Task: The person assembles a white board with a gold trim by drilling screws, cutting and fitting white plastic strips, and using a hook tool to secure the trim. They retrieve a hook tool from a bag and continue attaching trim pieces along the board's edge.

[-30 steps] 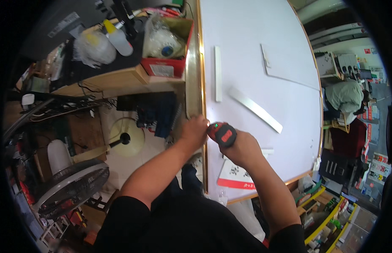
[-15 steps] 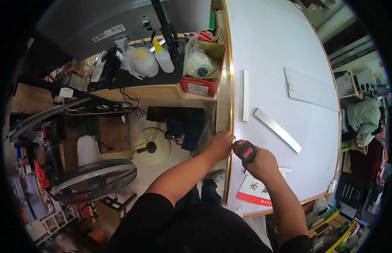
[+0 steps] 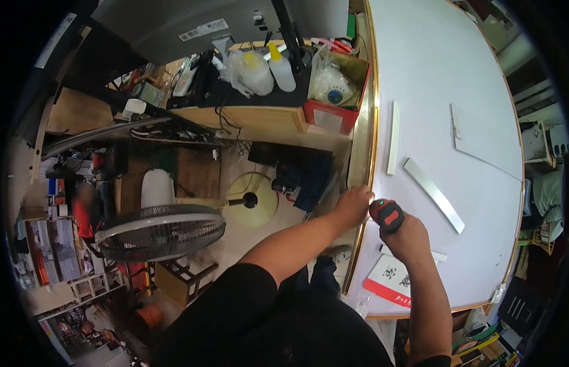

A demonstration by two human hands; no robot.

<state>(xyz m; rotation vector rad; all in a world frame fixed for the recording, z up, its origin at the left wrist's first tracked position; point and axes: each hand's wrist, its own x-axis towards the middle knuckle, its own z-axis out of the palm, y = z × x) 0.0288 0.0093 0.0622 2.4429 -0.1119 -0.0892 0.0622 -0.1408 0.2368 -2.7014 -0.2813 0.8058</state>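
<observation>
My right hand (image 3: 409, 237) grips a black and red power drill (image 3: 388, 215), its rear end facing up and a small green light showing. The drill stands over the left edge of a large white panel (image 3: 428, 73) with a gold frame (image 3: 374, 110). Close by the drill's front, my left hand (image 3: 354, 207) is closed at the frame, fingertips drawn together; what they pinch is hidden. A bright spot of light falls between the two hands. The drill's tip cannot be seen. On the panel lie a straight pale strip (image 3: 393, 137) and a slanted metallic strip (image 3: 434, 194).
A red and white printed sheet (image 3: 385, 278) lies by my right forearm, a clear plate (image 3: 483, 144) farther right. Left of the panel, a shelf holds a red box (image 3: 330, 119) and a yellow-capped bottle (image 3: 281, 68). A fan (image 3: 162, 232) stands at the lower left.
The whole view has swung left, so everything sits farther right in it. Both hands and the drill keep about the same place on the panel's edge.
</observation>
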